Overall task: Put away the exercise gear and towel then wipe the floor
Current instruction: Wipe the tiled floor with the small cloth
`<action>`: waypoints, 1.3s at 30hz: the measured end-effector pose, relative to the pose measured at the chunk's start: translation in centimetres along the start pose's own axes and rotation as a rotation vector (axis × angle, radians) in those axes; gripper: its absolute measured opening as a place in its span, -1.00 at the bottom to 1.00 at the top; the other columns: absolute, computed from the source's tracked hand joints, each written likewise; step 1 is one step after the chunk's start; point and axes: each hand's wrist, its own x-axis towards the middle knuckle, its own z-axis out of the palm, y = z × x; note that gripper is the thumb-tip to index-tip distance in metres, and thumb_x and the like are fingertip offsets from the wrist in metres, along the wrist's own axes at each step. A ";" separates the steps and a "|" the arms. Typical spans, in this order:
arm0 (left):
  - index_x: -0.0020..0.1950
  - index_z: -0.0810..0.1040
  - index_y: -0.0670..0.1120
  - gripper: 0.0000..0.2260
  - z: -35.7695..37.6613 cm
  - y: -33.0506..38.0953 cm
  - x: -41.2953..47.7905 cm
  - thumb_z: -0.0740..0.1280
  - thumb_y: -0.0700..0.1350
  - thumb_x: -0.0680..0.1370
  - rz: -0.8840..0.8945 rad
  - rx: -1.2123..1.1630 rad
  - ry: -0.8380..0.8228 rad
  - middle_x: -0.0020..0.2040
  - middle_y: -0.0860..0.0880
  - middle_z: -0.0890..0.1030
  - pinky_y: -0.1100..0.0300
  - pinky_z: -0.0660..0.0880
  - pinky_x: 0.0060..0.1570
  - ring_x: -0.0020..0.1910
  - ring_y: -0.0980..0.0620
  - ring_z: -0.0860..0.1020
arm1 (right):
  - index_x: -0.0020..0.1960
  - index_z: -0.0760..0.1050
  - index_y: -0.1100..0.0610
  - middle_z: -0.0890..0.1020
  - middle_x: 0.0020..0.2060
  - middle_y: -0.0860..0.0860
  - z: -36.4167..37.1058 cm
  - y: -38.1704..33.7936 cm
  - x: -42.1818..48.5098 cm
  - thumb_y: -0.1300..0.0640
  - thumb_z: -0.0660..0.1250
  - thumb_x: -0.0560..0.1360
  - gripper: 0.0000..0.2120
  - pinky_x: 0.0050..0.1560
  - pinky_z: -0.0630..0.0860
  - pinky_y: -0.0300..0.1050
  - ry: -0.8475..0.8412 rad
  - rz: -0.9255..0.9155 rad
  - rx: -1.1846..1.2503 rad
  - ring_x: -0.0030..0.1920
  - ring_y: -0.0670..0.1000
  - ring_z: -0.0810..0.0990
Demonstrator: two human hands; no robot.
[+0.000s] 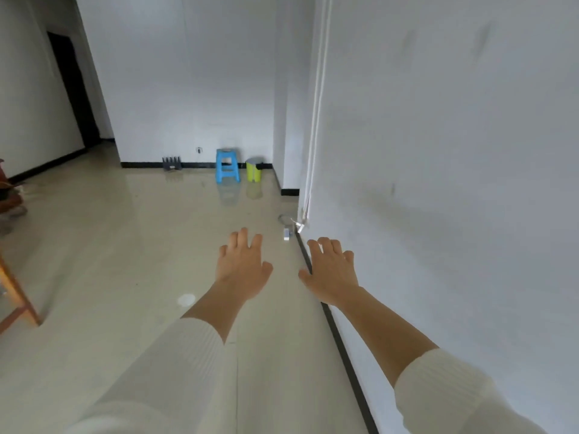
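Two bare hands are held out, palms down, over a glossy tiled floor [131, 245]. Far to the left of the left hand [242, 266], wooden furniture legs [18, 296] are cut by the frame edge. The left hand is shown spread wide and empty; a pale spot [186, 299] lies on the tiles just below and left of its wrist. Well beyond the fingertips, a blue stool [227, 166] and a green bin [253, 169] stand against the far wall. The right hand [332, 272], likewise splayed and holding nothing, is seen over the dark baseboard, with the white wall [454, 151] to its right. No exercise gear, towel or wiping cloth is visible (their whereabouts cannot be told). Progress is therefore judged uncertain: the floor appears cleared, but no wiping is in hand.
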 end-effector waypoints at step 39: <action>0.53 0.06 -0.02 -0.50 23.7 -62.4 100.7 0.00 0.13 0.62 -0.120 0.278 -0.020 0.57 -0.14 -0.01 -0.14 0.09 0.47 0.53 -0.16 0.00 | 0.53 0.03 0.01 0.09 0.52 0.04 30.5 -30.7 116.0 -0.21 0.01 0.58 -0.41 0.41 0.06 0.23 0.021 -0.215 -0.053 0.50 0.08 0.05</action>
